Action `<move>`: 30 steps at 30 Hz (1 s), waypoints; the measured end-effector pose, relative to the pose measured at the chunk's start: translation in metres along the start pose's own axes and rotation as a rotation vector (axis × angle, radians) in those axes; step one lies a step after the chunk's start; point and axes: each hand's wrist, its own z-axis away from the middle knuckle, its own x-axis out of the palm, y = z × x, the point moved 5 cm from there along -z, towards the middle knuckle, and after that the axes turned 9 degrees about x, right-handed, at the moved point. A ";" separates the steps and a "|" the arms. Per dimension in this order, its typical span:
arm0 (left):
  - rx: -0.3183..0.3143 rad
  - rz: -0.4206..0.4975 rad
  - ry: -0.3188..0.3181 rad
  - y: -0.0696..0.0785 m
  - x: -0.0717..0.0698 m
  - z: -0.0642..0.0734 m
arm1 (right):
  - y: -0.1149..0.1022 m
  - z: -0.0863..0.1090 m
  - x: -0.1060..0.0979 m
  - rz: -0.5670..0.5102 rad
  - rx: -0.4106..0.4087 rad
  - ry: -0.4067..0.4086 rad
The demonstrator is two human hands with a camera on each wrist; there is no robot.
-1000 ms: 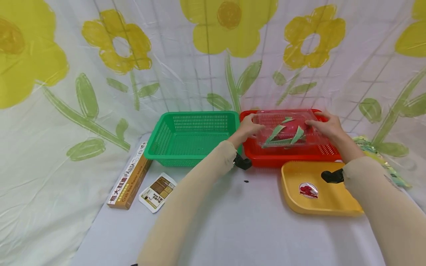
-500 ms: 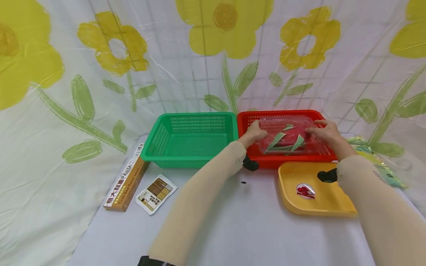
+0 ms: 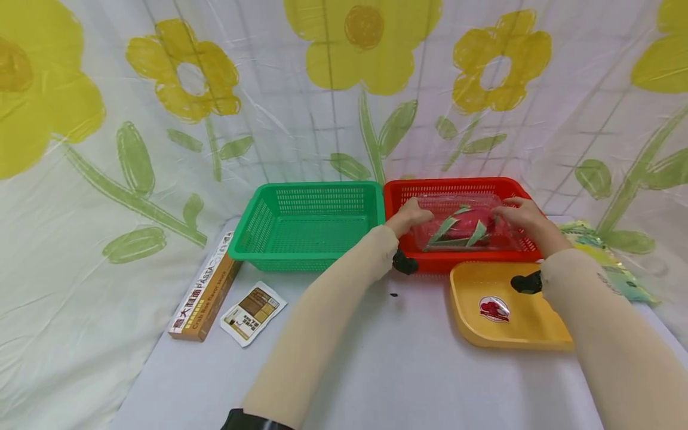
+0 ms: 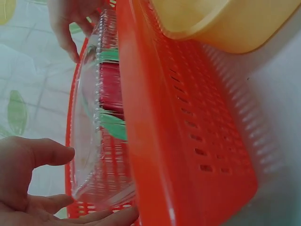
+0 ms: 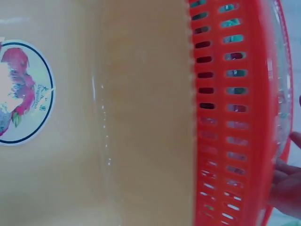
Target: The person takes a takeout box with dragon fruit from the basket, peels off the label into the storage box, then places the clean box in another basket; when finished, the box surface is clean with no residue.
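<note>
A clear plastic box (image 3: 430, 236) with a red dragon fruit (image 3: 464, 226) inside lies in the red basket (image 3: 462, 263), its long side along the basket. At the box's left end is my left hand (image 3: 409, 216). In the left wrist view the left hand (image 4: 37, 179) has its thumb and fingers spread, fingertips touching or nearly touching the box end (image 4: 89, 183). My right hand (image 3: 529, 220) is at the other end, its thumb over the lid's corner. In the left wrist view the right hand (image 4: 73, 23) has loosely extended fingers beside the box.
A green basket (image 3: 309, 263) adjoins the red one on the left. The yellow tray (image 3: 516, 322) with a dragon fruit sticker (image 3: 494, 309) sits in front. A pasta box (image 3: 206, 292) and a white sachet (image 3: 254, 313) lie left; a green-yellow packet (image 3: 610, 263) lies right.
The box and both hands have come down into the red basket. Over the last half second the box has settled slightly lower, and the right hand has shifted a little left.
</note>
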 end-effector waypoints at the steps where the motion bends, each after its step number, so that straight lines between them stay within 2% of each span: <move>1: 0.014 0.004 -0.009 0.001 -0.002 0.000 | -0.001 0.000 -0.001 0.005 -0.007 0.001; 4: 0.055 0.026 -0.035 0.005 -0.005 0.000 | -0.004 0.002 -0.006 0.028 -0.028 0.010; 8: 0.095 -0.012 -0.070 0.014 -0.010 0.003 | -0.010 0.006 -0.013 0.064 -0.070 0.018; 10: 0.113 -0.063 -0.083 0.021 -0.014 0.004 | -0.014 0.009 -0.016 0.085 -0.091 0.016; 13: 0.176 -0.165 -0.116 0.030 -0.021 0.008 | -0.018 0.013 -0.020 0.109 -0.112 0.019; 16: 0.233 -0.277 -0.140 0.034 -0.031 0.013 | -0.022 0.016 -0.022 0.120 -0.113 0.023; 20: 0.297 -0.359 -0.176 0.034 -0.046 0.025 | -0.029 0.023 -0.020 0.158 -0.137 0.019; 23: 0.367 -0.405 -0.188 0.033 -0.057 0.037 | -0.037 0.032 -0.016 0.202 -0.188 0.010; 26: 0.441 -0.476 -0.190 0.031 -0.068 0.051 | -0.044 0.046 -0.011 0.249 -0.247 0.004; 30: 0.497 -0.524 -0.195 0.024 -0.082 0.076 | -0.049 0.065 -0.005 0.323 -0.311 0.005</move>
